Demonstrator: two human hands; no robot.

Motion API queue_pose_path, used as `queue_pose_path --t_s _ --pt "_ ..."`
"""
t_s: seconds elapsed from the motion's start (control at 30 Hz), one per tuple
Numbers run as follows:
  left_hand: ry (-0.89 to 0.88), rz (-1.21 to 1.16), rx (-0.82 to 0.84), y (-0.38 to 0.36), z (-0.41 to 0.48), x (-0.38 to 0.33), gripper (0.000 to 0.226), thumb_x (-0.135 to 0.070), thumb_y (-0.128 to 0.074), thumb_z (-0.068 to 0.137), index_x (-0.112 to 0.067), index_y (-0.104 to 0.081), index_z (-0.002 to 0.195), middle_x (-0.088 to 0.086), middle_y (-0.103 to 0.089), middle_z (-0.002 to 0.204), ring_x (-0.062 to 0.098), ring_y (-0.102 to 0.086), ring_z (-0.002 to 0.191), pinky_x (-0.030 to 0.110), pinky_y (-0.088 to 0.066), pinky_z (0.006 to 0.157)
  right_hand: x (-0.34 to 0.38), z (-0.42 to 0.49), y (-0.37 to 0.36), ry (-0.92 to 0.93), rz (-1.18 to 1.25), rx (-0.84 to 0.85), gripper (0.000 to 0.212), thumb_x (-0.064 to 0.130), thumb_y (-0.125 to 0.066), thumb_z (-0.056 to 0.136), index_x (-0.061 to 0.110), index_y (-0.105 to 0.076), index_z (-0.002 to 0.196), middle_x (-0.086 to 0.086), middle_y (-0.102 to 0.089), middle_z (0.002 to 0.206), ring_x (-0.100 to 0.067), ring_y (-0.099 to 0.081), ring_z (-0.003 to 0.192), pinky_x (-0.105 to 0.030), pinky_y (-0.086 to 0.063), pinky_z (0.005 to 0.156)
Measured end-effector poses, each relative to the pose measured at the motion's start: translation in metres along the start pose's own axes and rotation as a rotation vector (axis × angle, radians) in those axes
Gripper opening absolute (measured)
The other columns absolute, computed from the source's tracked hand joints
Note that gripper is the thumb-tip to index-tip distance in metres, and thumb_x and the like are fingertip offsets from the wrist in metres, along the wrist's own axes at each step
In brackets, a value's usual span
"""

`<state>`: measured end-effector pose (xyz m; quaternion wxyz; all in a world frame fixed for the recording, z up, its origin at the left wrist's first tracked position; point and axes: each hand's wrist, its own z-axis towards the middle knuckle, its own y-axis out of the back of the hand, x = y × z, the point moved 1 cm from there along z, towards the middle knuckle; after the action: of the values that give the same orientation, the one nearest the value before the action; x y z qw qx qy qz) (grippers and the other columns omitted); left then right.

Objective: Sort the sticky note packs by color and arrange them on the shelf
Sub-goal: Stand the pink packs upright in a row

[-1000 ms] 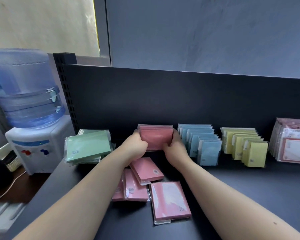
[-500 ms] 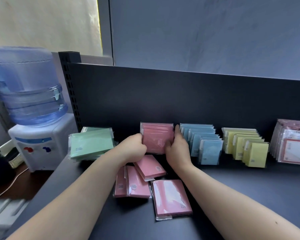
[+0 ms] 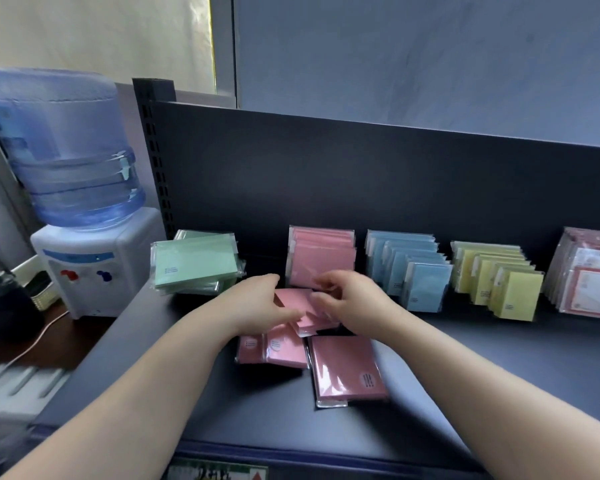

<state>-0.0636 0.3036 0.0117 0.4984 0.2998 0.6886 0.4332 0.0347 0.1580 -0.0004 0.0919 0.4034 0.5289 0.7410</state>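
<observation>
A row of pink sticky note packs (image 3: 321, 258) stands upright against the shelf's back panel. In front of it lies a loose pile of pink packs (image 3: 347, 368) on the dark shelf (image 3: 499, 358). My left hand (image 3: 260, 306) lies with nearly straight fingers on the topmost loose pink pack (image 3: 296, 301). My right hand (image 3: 347, 303) hovers at that pack's right edge with loosely curled fingers that touch it, and I see no firm grip. Neither hand touches the standing pink row.
A green stack (image 3: 196, 265) lies flat at the left. Right of the pink row stand blue packs (image 3: 409, 268), yellow packs (image 3: 496, 275) and red-framed white packs (image 3: 589, 275). A water dispenser (image 3: 80, 202) stands beyond the shelf's left end.
Both hands let go of the standing pink row and dropped back toward me onto the loose pink pile. The pink row now stands alone against the back panel.
</observation>
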Motion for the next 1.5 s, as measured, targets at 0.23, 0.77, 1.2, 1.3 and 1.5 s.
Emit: queue_pose_path --t_s 0.23,0.77,1.2,1.3,1.5 --pt "-0.171 -0.339 -0.251 -0.008 -0.002 0.008 0.068 -0.016 -0.068 0.082 -0.026 -0.037 0.142 -0.003 -0.057 0.124 0.013 -0.056 0.108 0.022 -0.04 0.092 0.003 -0.003 -0.003 -0.057 0.229 0.212 0.081 0.033 -0.071 0.082 0.035 -0.024 0.148 0.01 -0.036 0.145 -0.008 -0.04 0.128 -0.02 -0.035 0.1" --pt "-0.192 -0.179 -0.204 -0.017 -0.002 0.012 0.037 -0.03 -0.061 0.089 -0.021 -0.056 0.125 -0.009 -0.064 0.103 0.009 -0.059 0.095 0.023 -0.045 0.091 -0.021 -0.037 0.035 -0.228 0.261 0.449 0.022 0.009 -0.073 0.078 0.016 -0.063 0.097 0.003 -0.064 0.086 -0.013 -0.059 0.075 -0.029 -0.05 0.07" --pt "-0.154 -0.093 -0.154 -0.015 -0.003 0.016 0.025 -0.031 -0.061 0.089 -0.02 -0.064 0.111 -0.006 -0.066 0.108 0.009 -0.059 0.097 0.021 -0.044 0.088 0.015 -0.049 0.038 -0.038 -0.367 0.658 0.077 0.046 -0.08 0.067 0.026 -0.045 0.132 0.01 -0.053 0.121 -0.014 -0.055 0.107 -0.033 -0.049 0.091" --pt "-0.124 -0.096 -0.176 -0.01 -0.005 0.018 0.023 -0.029 -0.056 0.092 -0.019 -0.065 0.11 -0.006 -0.066 0.107 0.011 -0.059 0.096 0.023 -0.045 0.086 0.009 -0.05 0.043 -0.085 -0.266 0.614 0.058 0.042 -0.083 0.065 0.025 -0.054 0.113 0.007 -0.062 0.103 -0.015 -0.061 0.094 -0.035 -0.053 0.082" --pt "-0.086 -0.127 -0.048 -0.009 -0.007 0.024 0.038 -0.046 -0.065 0.084 -0.023 -0.063 0.113 -0.008 -0.064 0.108 0.01 -0.059 0.1 0.027 -0.047 0.09 -0.025 -0.038 0.04 -0.281 0.352 0.417 0.036 0.015 -0.081 0.074 0.012 -0.058 0.101 -0.004 -0.07 0.095 -0.014 -0.068 0.082 -0.028 -0.055 0.069"
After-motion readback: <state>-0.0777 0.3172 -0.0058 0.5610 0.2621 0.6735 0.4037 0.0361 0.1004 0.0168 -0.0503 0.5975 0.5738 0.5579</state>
